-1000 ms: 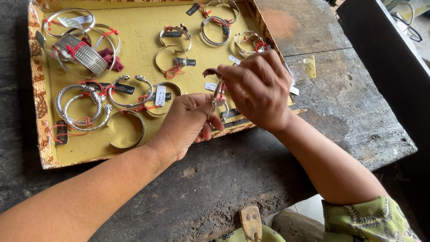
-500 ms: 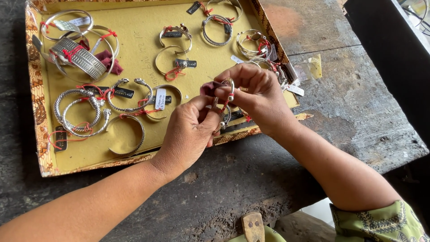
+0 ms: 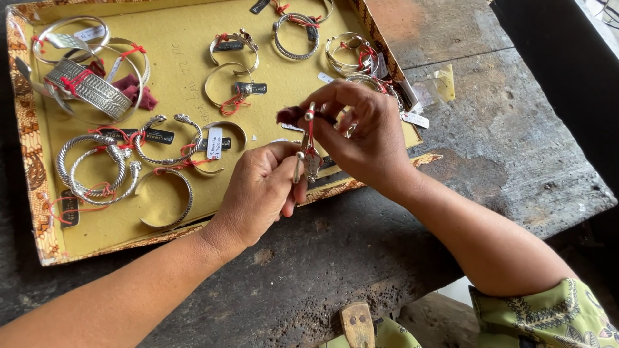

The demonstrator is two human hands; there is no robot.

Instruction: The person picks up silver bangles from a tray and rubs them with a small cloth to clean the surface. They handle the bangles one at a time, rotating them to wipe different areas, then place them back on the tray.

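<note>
Here, the left hand [image 3: 261,190] and right hand [image 3: 361,135] are both pinching a slim silver open bangle with ball ends and a red thread [image 3: 305,138], holding it upright just above the near edge of a shallow yellow-lined tray with patterned cardboard walls [image 3: 29,148]. Beyond, smooth and twisted silver cuffs [image 3: 97,169] are lying tagged on it, over a rough grey wooden table [image 3: 509,148].

soft even daylight, sharp focus, faint shadows, slight edge distortion.
</note>
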